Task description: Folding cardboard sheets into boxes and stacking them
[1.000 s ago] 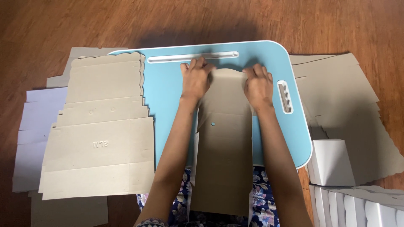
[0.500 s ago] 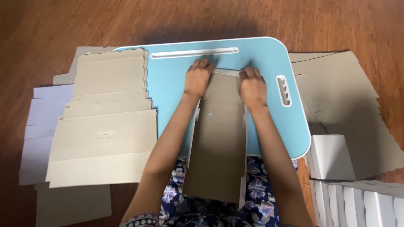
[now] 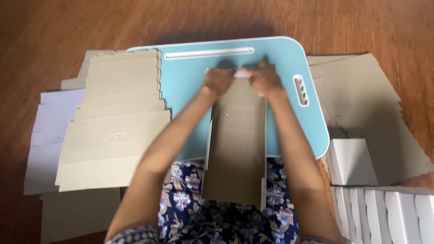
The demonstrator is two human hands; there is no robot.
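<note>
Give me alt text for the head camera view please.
Both hands, left and right, press the far end of a brown cardboard blank on a light blue lap tray; more flat blanks are stacked at the left.

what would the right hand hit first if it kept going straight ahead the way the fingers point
The right hand grips the far end of the brown cardboard blank, fingers pointing away from the body. Straight on lies bare blue lap desk, then probably its long white slot. Motion blur leaves the exact direction uncertain.
</note>
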